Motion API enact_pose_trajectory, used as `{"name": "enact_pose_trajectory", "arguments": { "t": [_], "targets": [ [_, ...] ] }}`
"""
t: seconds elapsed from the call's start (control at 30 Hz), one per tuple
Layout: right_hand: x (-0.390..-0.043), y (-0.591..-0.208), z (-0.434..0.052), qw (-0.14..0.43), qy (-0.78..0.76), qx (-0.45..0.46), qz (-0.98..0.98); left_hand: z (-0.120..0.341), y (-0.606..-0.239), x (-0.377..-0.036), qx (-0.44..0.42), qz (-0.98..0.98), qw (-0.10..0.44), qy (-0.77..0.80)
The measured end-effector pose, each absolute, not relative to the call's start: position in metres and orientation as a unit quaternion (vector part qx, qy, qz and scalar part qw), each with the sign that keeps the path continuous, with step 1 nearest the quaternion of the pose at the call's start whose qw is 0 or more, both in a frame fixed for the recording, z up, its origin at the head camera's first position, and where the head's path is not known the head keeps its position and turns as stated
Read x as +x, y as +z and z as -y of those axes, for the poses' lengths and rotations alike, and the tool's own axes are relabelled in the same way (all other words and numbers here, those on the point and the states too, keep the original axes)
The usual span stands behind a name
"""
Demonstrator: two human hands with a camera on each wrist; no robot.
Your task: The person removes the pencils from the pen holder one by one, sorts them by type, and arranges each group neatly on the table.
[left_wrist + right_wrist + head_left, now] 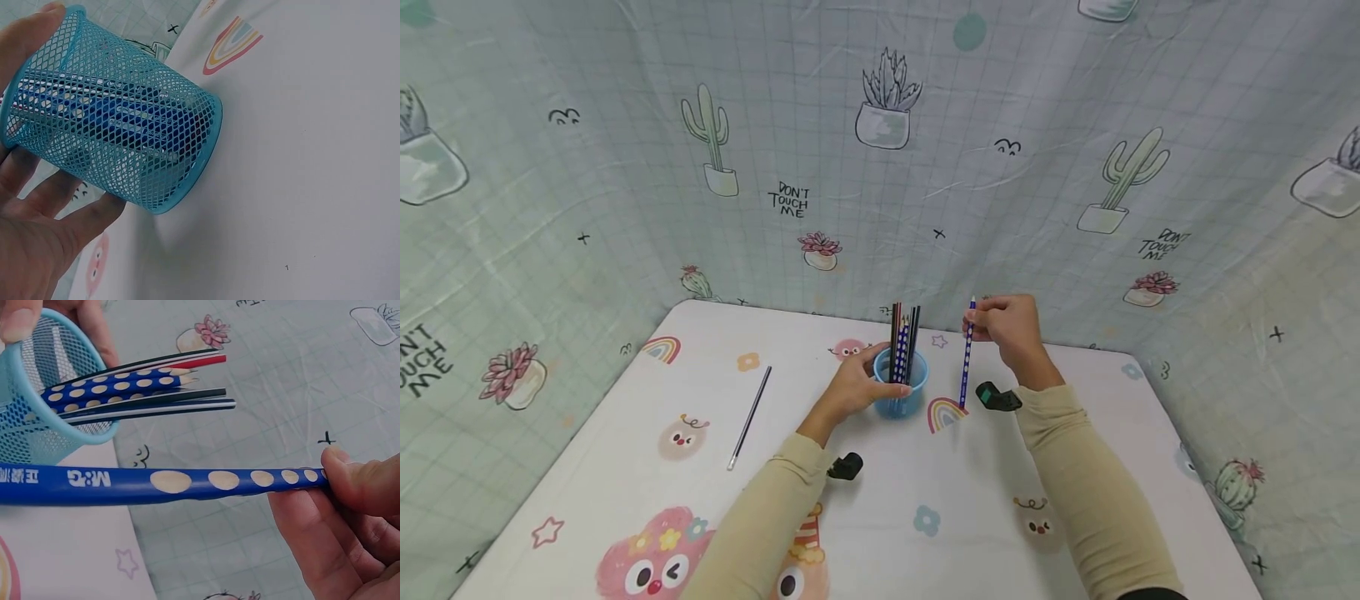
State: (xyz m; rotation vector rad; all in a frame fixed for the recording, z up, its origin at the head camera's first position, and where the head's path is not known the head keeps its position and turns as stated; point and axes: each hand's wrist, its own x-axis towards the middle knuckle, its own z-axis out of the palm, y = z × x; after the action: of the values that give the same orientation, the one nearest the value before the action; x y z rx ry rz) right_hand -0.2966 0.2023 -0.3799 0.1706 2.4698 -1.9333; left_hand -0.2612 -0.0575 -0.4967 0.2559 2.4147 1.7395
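My left hand (853,385) grips a light blue mesh pencil cup (134,119), thumb on the near side and fingers around the far side. Inside the cup stand several pencils (119,387), some blue with pale dots and sharpened tips up, others dark striped, one red. To the right of the cup, my right hand (1011,329) pinches a blue dotted pencil (206,481) near its upper, pointed end. That pencil hangs nearly upright, its lower end over the rainbow print in the head view. A dark pencil (749,417) with a white eraser end lies at the left.
The white table (880,542) carries printed cartoon faces, stars and flowers. Behind it and at both sides hangs a pale green cloth (970,242) with cactus prints. Small black wrist cameras (846,467) sit by both forearms.
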Motion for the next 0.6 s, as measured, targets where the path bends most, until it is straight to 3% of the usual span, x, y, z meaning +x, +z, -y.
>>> {"name": "enact_pose_trajectory", "arguments": {
  "t": [0.6],
  "targets": [
    [-0.294, -0.415, -0.21, 0.034, -0.627, 0.07, -0.775, 0.06, -0.499, -0.264, 0.096, -0.808, 0.082, 0.575]
  ]
}}
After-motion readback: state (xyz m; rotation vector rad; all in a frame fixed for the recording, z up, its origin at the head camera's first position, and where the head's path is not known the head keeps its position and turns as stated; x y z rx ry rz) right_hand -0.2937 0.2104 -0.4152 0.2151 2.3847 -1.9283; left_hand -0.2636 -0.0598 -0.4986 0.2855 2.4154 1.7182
